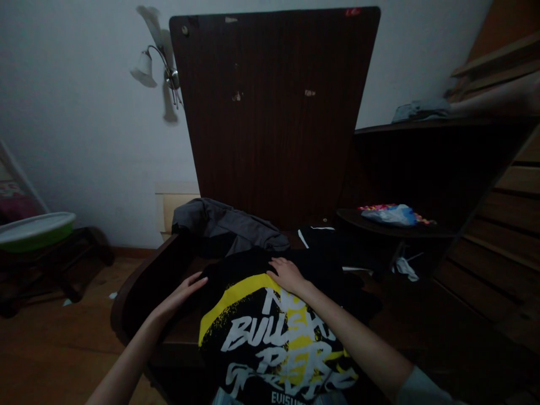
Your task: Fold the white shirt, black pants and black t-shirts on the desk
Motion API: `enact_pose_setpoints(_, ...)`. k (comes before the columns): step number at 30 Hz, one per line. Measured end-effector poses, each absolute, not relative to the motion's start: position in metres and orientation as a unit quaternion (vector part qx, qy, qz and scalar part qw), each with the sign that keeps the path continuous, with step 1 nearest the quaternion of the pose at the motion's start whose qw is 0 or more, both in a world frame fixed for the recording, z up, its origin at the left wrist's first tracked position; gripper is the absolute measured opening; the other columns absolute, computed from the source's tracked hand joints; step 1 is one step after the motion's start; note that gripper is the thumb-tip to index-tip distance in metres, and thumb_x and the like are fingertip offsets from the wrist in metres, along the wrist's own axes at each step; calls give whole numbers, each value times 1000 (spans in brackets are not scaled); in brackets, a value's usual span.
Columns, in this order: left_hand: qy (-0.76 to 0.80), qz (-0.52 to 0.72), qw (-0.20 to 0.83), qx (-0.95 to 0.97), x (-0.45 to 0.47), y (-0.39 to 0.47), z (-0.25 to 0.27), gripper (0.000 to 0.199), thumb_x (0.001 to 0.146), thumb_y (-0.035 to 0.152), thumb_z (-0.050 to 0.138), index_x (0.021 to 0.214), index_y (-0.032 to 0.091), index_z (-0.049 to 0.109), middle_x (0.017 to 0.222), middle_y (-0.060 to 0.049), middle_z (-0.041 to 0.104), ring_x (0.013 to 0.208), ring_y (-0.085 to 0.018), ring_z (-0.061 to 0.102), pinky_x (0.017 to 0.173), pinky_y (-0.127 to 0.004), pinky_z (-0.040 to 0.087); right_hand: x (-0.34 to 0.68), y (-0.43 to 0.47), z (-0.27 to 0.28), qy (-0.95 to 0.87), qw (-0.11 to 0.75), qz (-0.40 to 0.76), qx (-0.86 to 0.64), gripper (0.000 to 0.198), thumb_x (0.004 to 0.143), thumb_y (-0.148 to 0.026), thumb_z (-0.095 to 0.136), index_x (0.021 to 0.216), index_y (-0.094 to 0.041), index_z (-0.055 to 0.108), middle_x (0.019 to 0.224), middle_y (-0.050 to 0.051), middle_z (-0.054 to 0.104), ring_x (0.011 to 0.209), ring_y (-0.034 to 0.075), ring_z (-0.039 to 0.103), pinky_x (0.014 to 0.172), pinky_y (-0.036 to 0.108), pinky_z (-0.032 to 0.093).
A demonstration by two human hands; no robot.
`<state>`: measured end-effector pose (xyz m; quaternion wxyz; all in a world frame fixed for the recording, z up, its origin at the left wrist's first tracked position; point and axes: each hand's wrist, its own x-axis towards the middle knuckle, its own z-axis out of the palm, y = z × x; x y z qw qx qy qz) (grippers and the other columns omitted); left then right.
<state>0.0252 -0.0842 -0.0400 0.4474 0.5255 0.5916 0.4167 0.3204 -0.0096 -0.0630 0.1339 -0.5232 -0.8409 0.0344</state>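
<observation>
A black T-shirt (248,329) with white lettering and a yellow band lies spread in front of me, its lower part near my lap. My right hand (287,274) rests flat on the shirt just above the yellow band, fingers stretched out. At the shirt's left edge, my left hand (186,289) touches the black cloth with fingers extended. Behind the shirt is a crumpled grey garment (236,225). Dark folded cloth with white edges (324,239) lies to the right of it.
The dark wooden surface (181,337) has a raised curved side (130,287) at left. A tall dark panel (274,112) stands behind. On the right shelf lies a plastic bag (390,215). A green-and-white basin (37,230) stands on a stool at far left.
</observation>
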Motion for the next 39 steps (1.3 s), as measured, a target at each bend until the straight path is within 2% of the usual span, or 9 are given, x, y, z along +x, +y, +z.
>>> enact_pose_setpoints(3,571,366,446,584,27,-91,-41,48,56,43,70,97,19,63,99,-5,67,93,-25,61,80,-33,49,302,-1,-39,-826,121,16,-550,27,83,-29,44,98,-16,63,100,11,64,98,23,56,80,32,42)
enact_pose_setpoints(6,575,365,414,604,28,-91,-49,44,53,41,72,89,18,65,91,-4,69,87,-26,62,79,-35,49,279,13,-24,-817,171,10,-550,33,82,-23,44,113,-19,53,109,9,59,98,20,56,78,29,42)
enact_pose_setpoints(9,574,407,399,588,27,-89,-59,44,54,40,70,91,17,63,92,-5,69,85,-26,62,76,-35,50,259,25,-25,-824,155,40,-544,48,77,-24,53,123,-20,42,117,9,53,98,20,56,78,29,42)
enact_pose_setpoints(14,583,451,373,563,20,-88,-63,47,53,39,70,92,14,61,90,-8,68,82,-26,62,70,-34,51,251,38,-26,-809,138,38,-570,29,79,-11,43,103,-18,56,103,11,58,93,22,58,74,30,43)
enact_pose_setpoints(20,626,491,365,483,14,-86,-59,41,46,42,73,73,13,60,69,-4,66,67,-22,62,60,-29,49,261,50,-4,-772,177,-5,-610,27,82,-11,37,102,-18,53,108,12,53,91,22,58,72,31,43)
enact_pose_setpoints(29,597,586,409,364,20,-82,-68,41,56,49,65,81,16,57,68,1,62,61,-12,59,52,-20,43,253,45,-25,-769,201,28,-606,30,81,-4,34,98,-16,56,103,11,55,87,18,59,72,27,42)
enact_pose_setpoints(31,603,580,394,380,18,-78,-73,48,52,49,67,85,16,57,71,0,62,63,-14,60,55,-22,45,253,43,-25,-764,207,38,-610,28,81,-6,37,100,-15,56,102,11,55,88,19,58,73,28,43)
enact_pose_setpoints(34,620,560,326,442,17,-74,-78,54,48,46,69,90,15,56,85,-5,65,80,-21,62,69,-29,48,251,33,-22,-749,234,37,-619,32,81,-16,44,113,-13,49,111,14,51,89,22,58,74,32,44)
enact_pose_setpoints(39,674,427,233,556,20,-78,-82,36,54,42,64,77,16,60,85,-10,67,92,-30,60,80,-38,46,244,0,-42,-858,261,45,-440,39,82,-23,44,121,-18,45,120,10,50,109,20,48,88,31,40)
